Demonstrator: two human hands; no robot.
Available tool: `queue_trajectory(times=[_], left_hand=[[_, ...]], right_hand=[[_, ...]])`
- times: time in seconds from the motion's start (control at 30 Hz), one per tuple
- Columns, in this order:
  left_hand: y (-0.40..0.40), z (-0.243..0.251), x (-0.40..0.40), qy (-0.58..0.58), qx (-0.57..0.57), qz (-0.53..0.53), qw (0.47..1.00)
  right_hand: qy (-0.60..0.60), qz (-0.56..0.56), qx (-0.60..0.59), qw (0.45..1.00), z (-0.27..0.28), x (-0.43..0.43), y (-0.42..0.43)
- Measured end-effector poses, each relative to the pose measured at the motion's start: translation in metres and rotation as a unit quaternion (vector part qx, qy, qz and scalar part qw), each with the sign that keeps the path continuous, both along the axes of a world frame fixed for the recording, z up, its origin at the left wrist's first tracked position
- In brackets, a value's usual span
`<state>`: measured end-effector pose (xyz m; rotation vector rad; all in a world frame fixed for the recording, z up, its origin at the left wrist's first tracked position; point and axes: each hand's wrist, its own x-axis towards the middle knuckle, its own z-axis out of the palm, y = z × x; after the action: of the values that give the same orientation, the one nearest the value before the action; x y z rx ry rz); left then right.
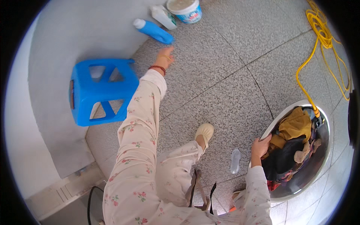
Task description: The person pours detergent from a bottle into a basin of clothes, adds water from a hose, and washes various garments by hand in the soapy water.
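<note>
My left hand (164,58) reaches out over the speckled tile floor, its fingers apart and holding nothing. Just beyond its fingertips stands a blue plastic bottle (156,32) with a white cap; a small gap seems to separate them. My right hand (261,146) grips the near rim of a round metal basin (305,180). Inside the basin lie dark clothes (284,157), a mustard-brown cloth (295,123) and a beige piece of fabric (302,153). The end of a yellow hose (305,63) hangs over the basin's far rim, onto the clothes.
A blue plastic stool (104,91) is by the wall at left. Beside the bottle stand a white bottle (163,17) and a white-and-blue tub (185,11). A clear plastic object (235,161) lies on the floor between my foot (204,135) and the basin.
</note>
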<state>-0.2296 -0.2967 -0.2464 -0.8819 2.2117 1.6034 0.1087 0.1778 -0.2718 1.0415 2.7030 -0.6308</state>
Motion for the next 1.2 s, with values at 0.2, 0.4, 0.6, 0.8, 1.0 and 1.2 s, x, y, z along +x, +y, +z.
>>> queue_trajectory(times=[0.2, 0.4, 0.6, 0.8, 1.0, 1.2], left_hand=[[-0.011, -0.032, -0.056, 0.014, 0.016, 0.113, 0.993], [-0.045, -0.016, -0.097, 0.098, 0.146, 0.256, 0.95], [-0.047, -0.034, -0.118, 0.142, 0.164, 0.268, 0.939], [-0.038, -0.044, -0.12, 0.157, 0.219, 0.225, 0.936], [0.012, -0.058, -0.128, 0.107, 0.187, 0.119, 0.969], [0.032, -0.03, -0.117, 0.193, -0.547, -0.231, 0.781]], right_hand=[[0.033, 0.022, 0.0, 0.999, -0.011, 0.008, -0.001], [0.03, 0.015, 0.007, 0.999, -0.008, 0.004, -0.005], [0.025, 0.001, -0.016, 1.0, -0.007, 0.004, -0.004], [0.032, 0.008, -0.013, 0.999, -0.01, 0.009, 0.001], [0.017, -0.001, -0.028, 0.999, -0.009, 0.008, -0.002], [0.04, 0.038, 0.029, 0.998, -0.015, 0.011, 0.007]])
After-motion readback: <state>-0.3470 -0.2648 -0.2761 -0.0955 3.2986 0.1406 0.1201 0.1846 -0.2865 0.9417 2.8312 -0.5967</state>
